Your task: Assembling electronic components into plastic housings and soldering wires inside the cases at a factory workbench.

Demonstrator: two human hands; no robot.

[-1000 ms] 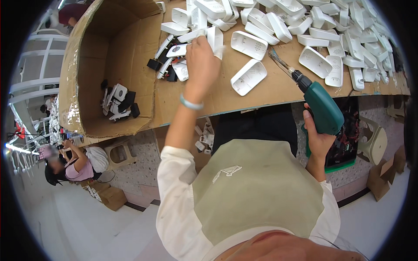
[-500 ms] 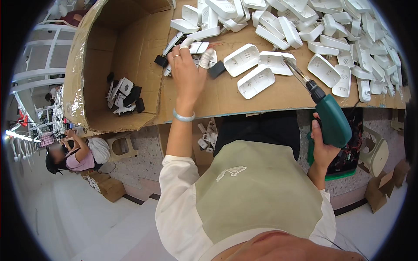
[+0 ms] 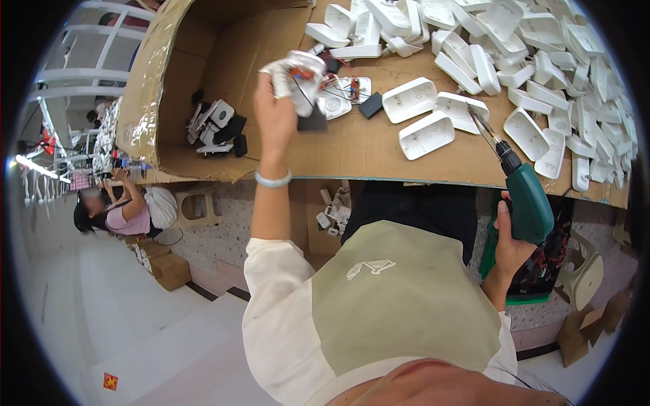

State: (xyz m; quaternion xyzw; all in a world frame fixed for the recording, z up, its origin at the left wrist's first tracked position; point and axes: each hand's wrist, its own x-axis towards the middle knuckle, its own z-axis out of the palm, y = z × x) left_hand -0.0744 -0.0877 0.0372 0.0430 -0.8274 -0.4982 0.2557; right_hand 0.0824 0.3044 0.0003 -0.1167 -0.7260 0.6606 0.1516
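Note:
Pinched in my left hand (image 3: pixel 275 122), which has wrapped fingertips, is a white plastic housing (image 3: pixel 311 71) with red and dark wires and small orange parts on it. A black block (image 3: pixel 313 122) hangs below it, somewhat blurred. Just behind lies another white piece with electronic parts (image 3: pixel 335 103), next to a small black block (image 3: pixel 371 105) on the cardboard. My right hand (image 3: pixel 511 250) is wrapped round a green soldering gun (image 3: pixel 528 199). Its metal tip points away from me, over one of three open white shells (image 3: pixel 426 135) grouped on the table.
A large cardboard box (image 3: pixel 145 88) at the left holds several white and black assembled parts (image 3: pixel 217 125). White shells (image 3: pixel 542 74) are heaped at the far right. Under the table edge stand a green crate (image 3: pixel 528 298) and a beige stool (image 3: pixel 588 271). Another person (image 3: pixel 128 210) sits at far left.
My left hand has lifted the white housing off the table and tilted it, showing its wires. The view has shifted a little; my right hand still grips the soldering gun.

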